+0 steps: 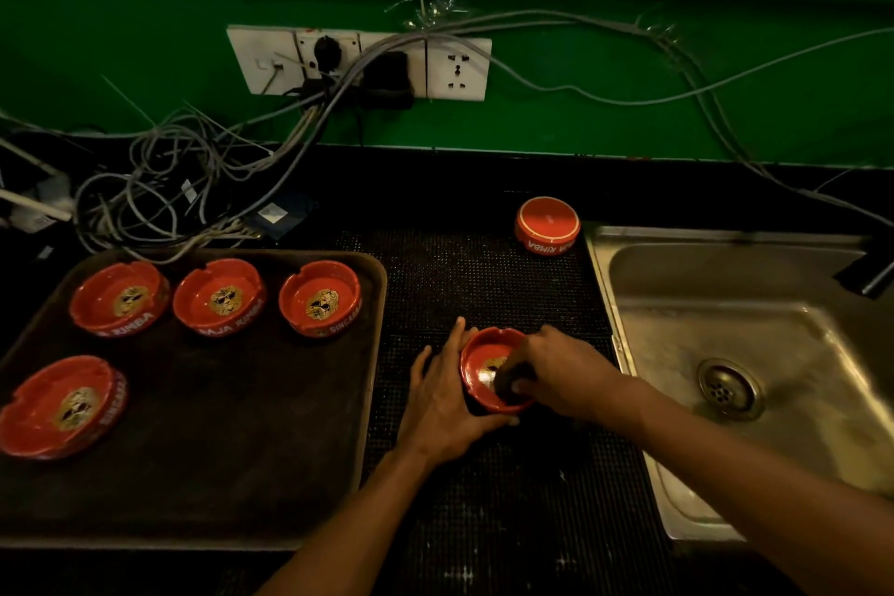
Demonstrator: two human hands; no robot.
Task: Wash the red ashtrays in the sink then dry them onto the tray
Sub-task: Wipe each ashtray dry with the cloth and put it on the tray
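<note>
- Round red ashtray at the back left (118, 298) of the dark brown rectangular tray (242, 450): side wall is showing white "RIMBA".
- Second red ashtray (220, 298), same row: is showing "AJA RIMBA", with the start cut off.
- Third red ashtray (319, 298): is showing "SINGARA".
- Front-left red ashtray (63, 407): is showing "SINGA", blurred.
- Upturned red ashtray (547, 225) beside the steel sink (677, 266): is showing "RIMBA" upside down.

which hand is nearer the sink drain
Right. The right hand holds a dark pad inside the ashtray, just left of the sink; the left hand holds that ashtray's left side, farther from the drain.
</note>
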